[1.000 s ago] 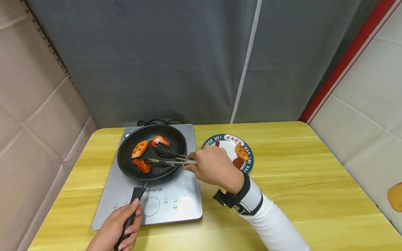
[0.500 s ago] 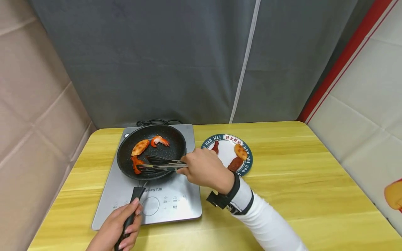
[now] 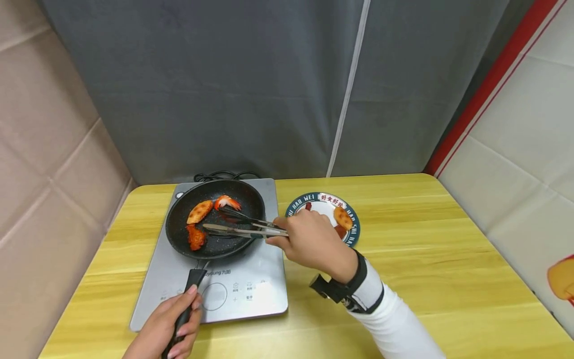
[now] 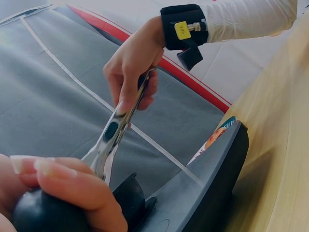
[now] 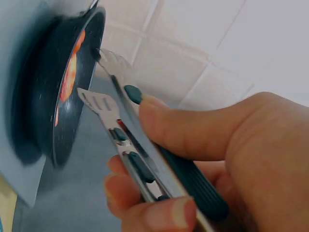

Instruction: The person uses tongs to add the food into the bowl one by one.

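Tongs (image 3: 251, 230), one pair, metal with dark grip pads, in the right hand (image 3: 316, 244), thumb along one arm and fingers curled against the other; the slotted tips stand apart over the pan, between the shrimp and the orange-red piece (contact with either cannot be told). Probably light and springy; best held on the ribbed pads, bare metal being the likelier place to slip. Frying pan (image 3: 224, 248), one, black, speckled, set on the rear part of the cooker (image 3: 264, 271), which occupies the table's (image 3: 403, 259) left part, reaching its back edge. Its black handle (image 3: 197, 279) points toward the table's near edge, gripped by the left hand (image 3: 168, 324); likely the heaviest piece to lift, steadiest by that handle, the rim being a poor hold if hot. Contents: shrimp (image 3: 226, 202), near the pan's far rim, presumably slick and best pinched across the body; golden oval piece (image 3: 200, 212), toward the left rim, apparently firm, to be taken across its narrow width; orange-red piece (image 3: 196, 237), toward the near-left rim, rough-surfaced, likely easy to grip at its sides. Plate (image 3: 352, 234), green-rimmed, right of the cooker near the table's back edge, bearing further food pieces.
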{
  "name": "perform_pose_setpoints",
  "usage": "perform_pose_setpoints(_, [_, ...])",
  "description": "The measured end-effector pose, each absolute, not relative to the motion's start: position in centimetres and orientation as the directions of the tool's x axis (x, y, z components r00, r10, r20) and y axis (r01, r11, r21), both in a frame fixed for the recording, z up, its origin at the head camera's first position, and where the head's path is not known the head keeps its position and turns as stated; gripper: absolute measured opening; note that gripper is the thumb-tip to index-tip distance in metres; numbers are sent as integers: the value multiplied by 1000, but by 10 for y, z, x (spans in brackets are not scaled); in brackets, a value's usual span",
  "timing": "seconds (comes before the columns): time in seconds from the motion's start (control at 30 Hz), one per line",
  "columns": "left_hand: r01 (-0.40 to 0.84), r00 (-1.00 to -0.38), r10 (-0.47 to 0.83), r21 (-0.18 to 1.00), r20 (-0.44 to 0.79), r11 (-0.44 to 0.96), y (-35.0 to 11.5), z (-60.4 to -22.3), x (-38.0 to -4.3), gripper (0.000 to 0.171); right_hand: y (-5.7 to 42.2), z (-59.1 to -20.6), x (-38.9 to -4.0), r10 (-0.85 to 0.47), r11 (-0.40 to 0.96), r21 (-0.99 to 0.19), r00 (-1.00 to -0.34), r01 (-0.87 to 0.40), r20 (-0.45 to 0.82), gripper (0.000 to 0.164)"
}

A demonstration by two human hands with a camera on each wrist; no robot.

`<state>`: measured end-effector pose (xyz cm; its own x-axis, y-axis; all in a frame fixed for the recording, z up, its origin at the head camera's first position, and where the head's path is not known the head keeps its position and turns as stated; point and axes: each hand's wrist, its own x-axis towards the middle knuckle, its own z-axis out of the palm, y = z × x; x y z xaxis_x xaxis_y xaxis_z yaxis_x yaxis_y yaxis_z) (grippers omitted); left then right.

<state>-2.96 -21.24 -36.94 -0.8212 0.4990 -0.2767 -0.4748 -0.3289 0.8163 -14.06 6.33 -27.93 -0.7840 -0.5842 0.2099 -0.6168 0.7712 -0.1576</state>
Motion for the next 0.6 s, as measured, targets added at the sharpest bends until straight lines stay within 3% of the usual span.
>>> perform_pose_setpoints(0.33, [-479, -820, 497, 814, -283, -327, -214, -369, -30, 34, 110, -289, -152, -517, 782, -179, -781, -598, 351, 24])
perform_pose_setpoints(0.6, [-494, -820, 475, 813, -320, -306, -212, -368, -29, 35, 144, -301, -157, -394, 870, -190, -874, -454, 286, 26])
